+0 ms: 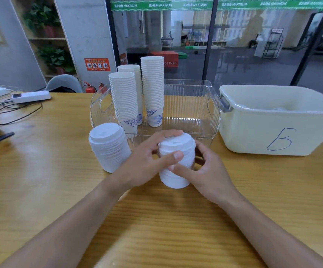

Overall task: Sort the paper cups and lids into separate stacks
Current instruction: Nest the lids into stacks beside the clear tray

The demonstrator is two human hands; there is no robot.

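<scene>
Wooden table (40,180) under everything, glass wall behind.

Nearest: two hands wrapped round one lid stack (176,163), just in front of the clear bin (191,105). Left hand (149,161) curled round the stack's left side, fingers over the top rim, thumb across the front. Right hand (205,171) curled round the right side, thumb pressed on the front just below the left thumb. Cannot tell whether the stack's base touches the table.

Second lid stack (108,146) standing free, upright, left of the held one and just in front of the clear bin's left corner. Two lid stacks in all.

Inside the clear bin, at its left end: three cup stacks (152,89), upright, close together, the right one tallest, blue print on the lowest cups.

Right of the clear bin, touching or nearly so: one white tub (272,132) marked "5", contents unclear.

Far left of the clear bin: one power strip (31,96) with cables.
</scene>
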